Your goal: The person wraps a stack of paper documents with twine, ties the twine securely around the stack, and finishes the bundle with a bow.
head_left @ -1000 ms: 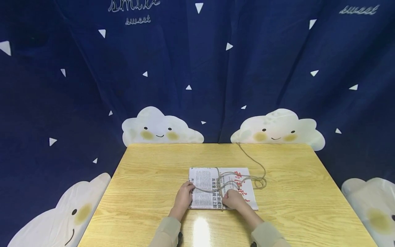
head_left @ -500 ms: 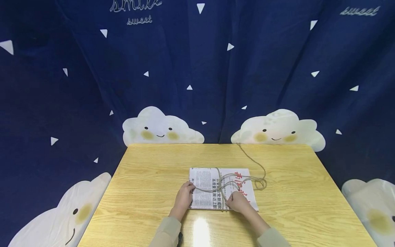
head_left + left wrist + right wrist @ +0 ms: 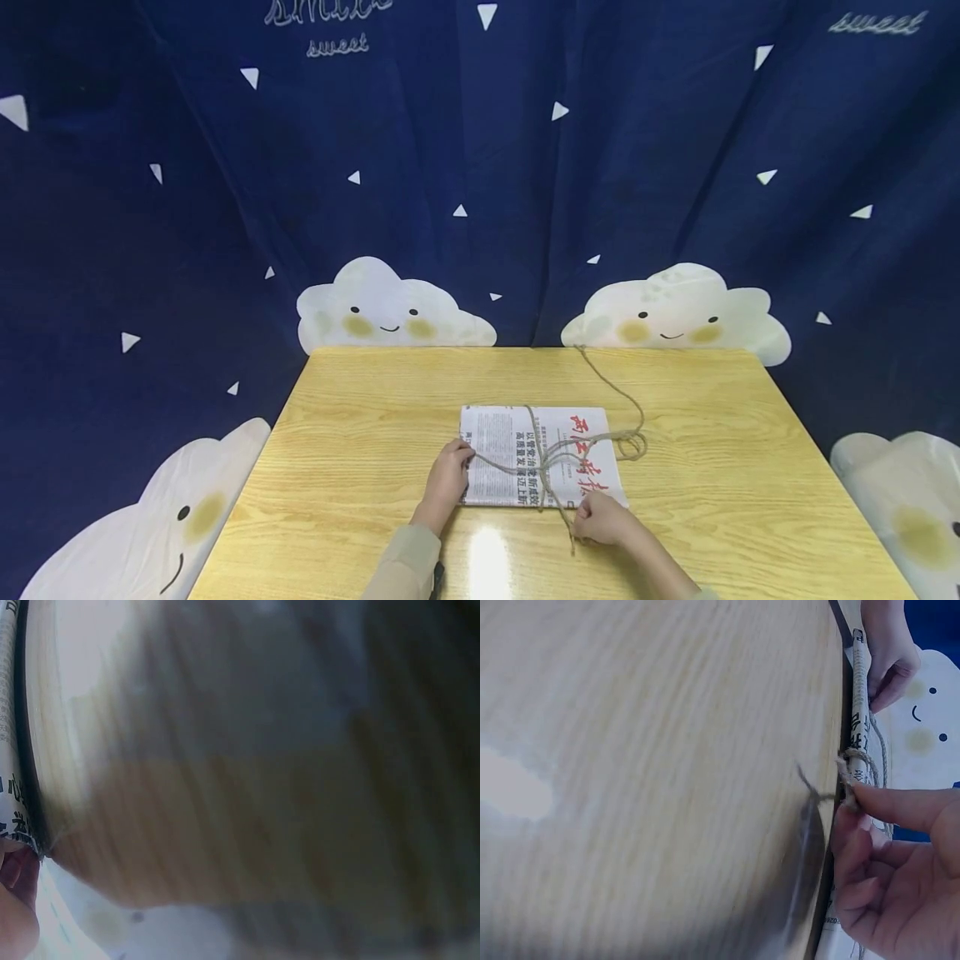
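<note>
A folded newspaper stack (image 3: 491, 425) lies on the table, with twine (image 3: 558, 501) passing across it front to back and meeting other strands near its middle. At the stack's left edge, my left hand (image 3: 447, 477) pinches a strand of the twine that runs toward that crossing. Past the front edge, right of centre, my right hand (image 3: 602, 518) pinches the twine near a loose end. The right wrist view shows this twine end (image 3: 847, 776) between thumb and fingers of the right hand (image 3: 900, 877). In the left wrist view, only part of the left hand (image 3: 16, 919) appears.
A light wooden table (image 3: 375, 392) surrounds the stack. Loose twine loops (image 3: 633, 446) lie off its right side, and one strand runs to the table's back edge. Behind hangs a dark blue curtain (image 3: 480, 150) with clouds and triangles.
My right hand has moved toward the front and right, drawing the twine end over the stack's front edge. The twine crossing has shifted slightly right and forward. My left hand has stayed put.
</note>
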`<state>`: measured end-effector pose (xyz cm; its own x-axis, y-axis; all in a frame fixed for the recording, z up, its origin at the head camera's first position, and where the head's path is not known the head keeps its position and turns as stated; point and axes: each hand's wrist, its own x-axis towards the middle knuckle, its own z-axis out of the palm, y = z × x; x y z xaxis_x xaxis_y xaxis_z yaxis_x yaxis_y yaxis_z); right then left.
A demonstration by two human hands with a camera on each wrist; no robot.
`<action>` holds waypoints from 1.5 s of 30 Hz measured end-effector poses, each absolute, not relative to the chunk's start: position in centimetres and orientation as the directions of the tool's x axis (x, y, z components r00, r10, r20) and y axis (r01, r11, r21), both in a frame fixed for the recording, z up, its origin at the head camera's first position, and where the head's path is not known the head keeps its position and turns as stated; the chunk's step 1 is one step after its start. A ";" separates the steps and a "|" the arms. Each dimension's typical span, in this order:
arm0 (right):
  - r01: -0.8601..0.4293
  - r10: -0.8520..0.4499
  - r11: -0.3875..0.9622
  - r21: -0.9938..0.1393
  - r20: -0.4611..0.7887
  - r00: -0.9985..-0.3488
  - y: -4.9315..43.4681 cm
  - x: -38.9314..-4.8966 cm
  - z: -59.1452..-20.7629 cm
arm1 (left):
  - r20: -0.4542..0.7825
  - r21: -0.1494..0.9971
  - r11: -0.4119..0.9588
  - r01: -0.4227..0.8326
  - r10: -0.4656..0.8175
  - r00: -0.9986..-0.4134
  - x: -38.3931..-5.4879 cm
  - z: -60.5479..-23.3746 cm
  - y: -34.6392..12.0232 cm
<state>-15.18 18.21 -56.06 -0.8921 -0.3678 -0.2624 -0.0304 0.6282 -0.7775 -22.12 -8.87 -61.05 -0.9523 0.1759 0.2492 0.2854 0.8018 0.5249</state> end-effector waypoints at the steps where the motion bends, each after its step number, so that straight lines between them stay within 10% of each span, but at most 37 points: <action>1: -0.022 -0.378 0.616 -0.788 -0.271 -0.885 18.3 -15.0 -56.1 | 0.252 0.524 0.802 0.288 0.177 -0.951 -22.1 -61.1 -8.9; 23: 0.059 -0.400 0.566 -0.822 -0.336 -0.852 20.1 -14.8 -55.6 | 0.238 0.498 0.828 0.258 0.156 -0.959 -22.0 -60.7 -8.6; 34: 0.139 0.045 0.679 -0.721 -0.148 -0.988 24.5 -20.3 -54.4 | 0.422 0.456 0.807 0.375 0.175 -0.890 -20.8 -60.1 -6.6; 45: 0.215 0.233 0.777 -0.591 -0.047 -0.971 26.9 -24.3 -56.2 | 0.186 0.606 0.710 0.357 0.310 -0.932 -17.0 -59.4 -1.1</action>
